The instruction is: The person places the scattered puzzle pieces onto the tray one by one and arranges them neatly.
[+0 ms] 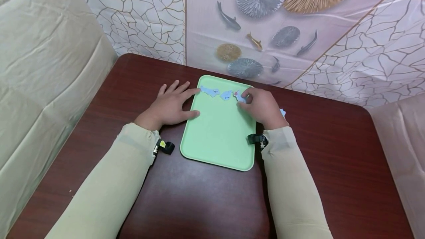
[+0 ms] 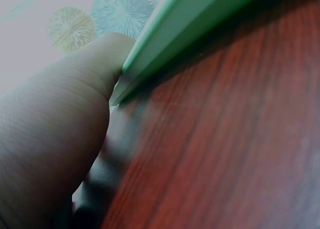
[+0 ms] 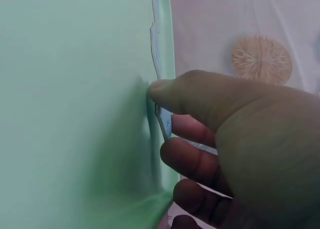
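A pale green tray [image 1: 216, 135] lies on the table. Along its far end sit three flat, blue, irregularly cut pieces: a long one [image 1: 209, 91] at the left, a smaller one [image 1: 226, 95] in the middle, and one with a reddish spot [image 1: 240, 96] at the right. My right hand [image 1: 263, 108] pinches that right-hand piece between thumb and fingers; the right wrist view shows the thin blue piece [image 3: 166, 124] between them. My left hand [image 1: 169, 105] has its fingers spread, thumb and index finger touching the tray's left rim.
Another blue piece [image 1: 283, 113] shows beside the right wrist, mostly hidden by it. The dark red-brown wooden table [image 1: 332, 165] extends around the tray. A patterned cloth [image 1: 206, 47] hangs behind the far edge, with pale cloth at both sides.
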Demonstrator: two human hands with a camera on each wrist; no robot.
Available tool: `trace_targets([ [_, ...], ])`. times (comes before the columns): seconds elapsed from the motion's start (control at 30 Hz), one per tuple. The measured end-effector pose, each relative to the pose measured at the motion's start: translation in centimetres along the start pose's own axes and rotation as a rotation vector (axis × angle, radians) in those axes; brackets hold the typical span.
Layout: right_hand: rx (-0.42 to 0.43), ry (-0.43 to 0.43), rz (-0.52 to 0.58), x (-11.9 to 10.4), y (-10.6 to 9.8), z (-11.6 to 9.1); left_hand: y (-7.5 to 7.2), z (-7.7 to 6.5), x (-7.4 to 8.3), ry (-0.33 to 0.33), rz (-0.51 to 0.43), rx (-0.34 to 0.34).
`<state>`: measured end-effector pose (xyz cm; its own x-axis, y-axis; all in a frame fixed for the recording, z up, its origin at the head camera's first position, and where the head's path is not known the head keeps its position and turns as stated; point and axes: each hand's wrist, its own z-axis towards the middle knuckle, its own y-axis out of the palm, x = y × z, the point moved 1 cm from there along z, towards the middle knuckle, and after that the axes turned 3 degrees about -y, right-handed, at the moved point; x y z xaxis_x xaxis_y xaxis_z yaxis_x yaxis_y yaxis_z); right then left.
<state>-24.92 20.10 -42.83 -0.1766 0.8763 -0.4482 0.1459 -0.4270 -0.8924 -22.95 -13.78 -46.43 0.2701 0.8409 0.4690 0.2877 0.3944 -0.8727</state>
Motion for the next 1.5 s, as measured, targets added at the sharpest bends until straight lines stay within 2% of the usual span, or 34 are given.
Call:
trace_targets([
  [1.0, -0.059, -0.004, -0.037, -0.32, 0.26, 0.15, -0.12, -0.13, 0.13, 0.002, -0.001, 0.004],
  [1.5, -0.075, 0.003, -0.027, -0.58, -0.69, -0.09, -0.09, -0.08, 0.10, -0.001, 0.006, -0.001],
])
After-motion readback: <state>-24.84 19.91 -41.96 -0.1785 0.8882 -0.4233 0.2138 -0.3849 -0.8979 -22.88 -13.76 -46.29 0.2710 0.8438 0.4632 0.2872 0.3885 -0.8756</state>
